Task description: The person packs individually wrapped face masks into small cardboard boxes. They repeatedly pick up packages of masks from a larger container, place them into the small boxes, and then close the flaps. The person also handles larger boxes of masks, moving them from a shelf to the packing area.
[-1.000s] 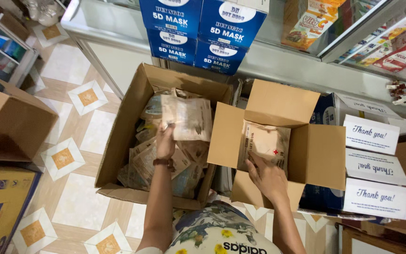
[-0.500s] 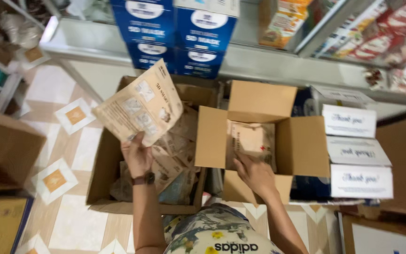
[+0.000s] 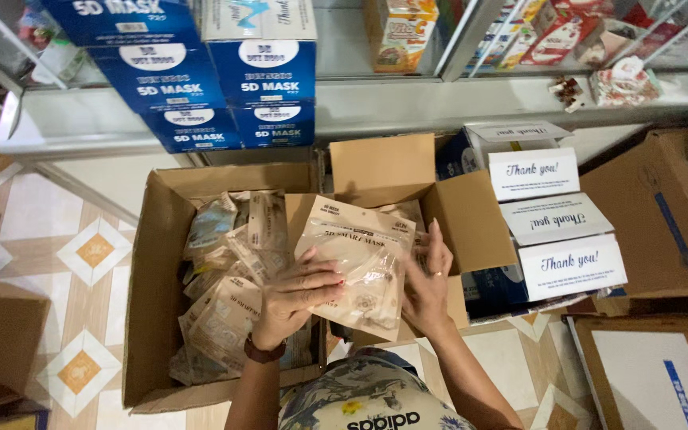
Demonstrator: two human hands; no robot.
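Holding a tan pouch (image 3: 356, 267) with both hands, the person keeps it up in the air, just over the edge where the big box (image 3: 146, 318) and the small box (image 3: 376, 163) meet. The left hand (image 3: 296, 291) grips the pouch from below, thumb on top. The right hand (image 3: 426, 279) lies flat on its right side with fingers spread, so that grip looks loose. The pouch is smooth and bendy, so I think it could slip and drop into the wrong box or into the gap between them. It could also catch on a raised flap and crumple. The big box is about half full of pouches (image 3: 228, 271) like this one, piled every which way. The small box is mostly hidden behind the pouch; one more tan pouch peeks out inside. Blue boxes (image 3: 193, 87) stand stacked behind, and white cartons (image 3: 555, 223) sit to the right.
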